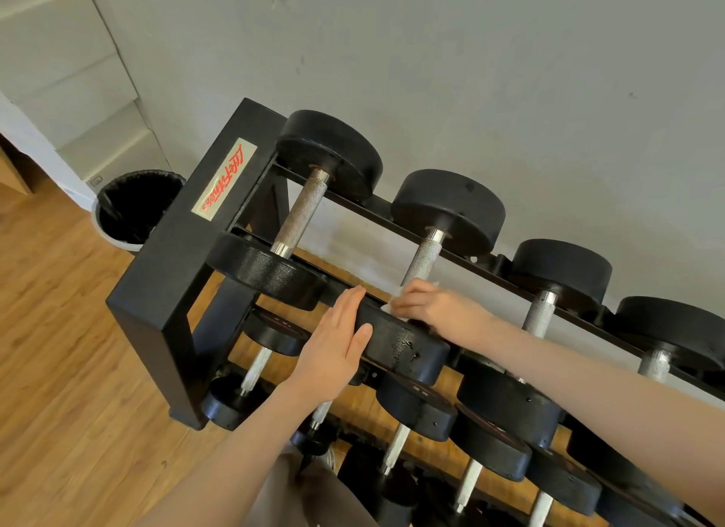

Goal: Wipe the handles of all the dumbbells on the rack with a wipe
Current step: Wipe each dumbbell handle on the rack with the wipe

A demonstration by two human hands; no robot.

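While both bare forearms reach up from the bottom of the view, the left hand point(335, 348) lies flat with straight fingers against the near black disc of the second dumbbell point(404, 344) on the top tier, its thumb resting on the disc's edge and nothing gripped; the right hand point(439, 309), just beyond that disc, has its fingers curled round a crumpled white wipe point(394, 297) held against the lower end of that dumbbell's knurled silver handle point(423, 258); the two hands are near each other but apart, with the disc between them; below them, the lower tiers of the black metal rack point(172, 275) carry smaller black dumbbells with pale handles point(396, 446), lying side by side in a slanted row; further up, the first dumbbell's knurled steel handle point(304, 212) sits bare at the rack's left end, beside a gold label with red script point(224, 182) on the frame; to the right, two more top-tier handles point(541, 314) show between their black discs; beyond the rack's left end a round bin with a black liner point(131, 209) stands on the wooden floor point(59, 330), against the grey wall point(470, 75).
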